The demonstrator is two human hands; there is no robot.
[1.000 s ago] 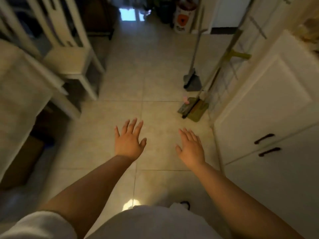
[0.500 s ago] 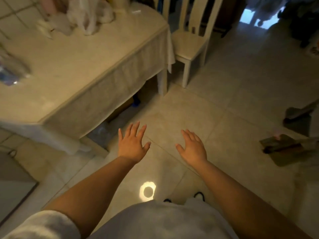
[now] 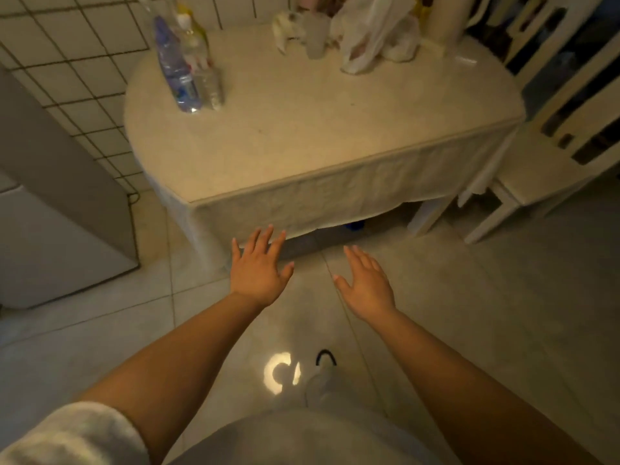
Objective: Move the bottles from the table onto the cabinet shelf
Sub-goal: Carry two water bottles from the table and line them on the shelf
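Three plastic bottles stand together at the far left of the cloth-covered table point(image 3: 335, 156): a tall bluish one point(image 3: 174, 65), a clear one with a white cap point(image 3: 204, 75) and a yellowish one point(image 3: 196, 31) behind them. My left hand point(image 3: 258, 270) and my right hand point(image 3: 365, 283) are stretched out, palms down with fingers spread, over the floor just short of the table's near edge. Both hold nothing. The cabinet is out of view.
A white plastic bag point(image 3: 372, 31), a cup point(image 3: 315, 35) and a pale jug point(image 3: 446, 18) sit at the table's back. A white chair point(image 3: 543, 162) stands right of the table. A grey appliance point(image 3: 50, 196) stands at the left against the tiled wall.
The view has swung left from the cabinet doors and brooms to face the table and bottles. Both hands stay outstretched and empty.
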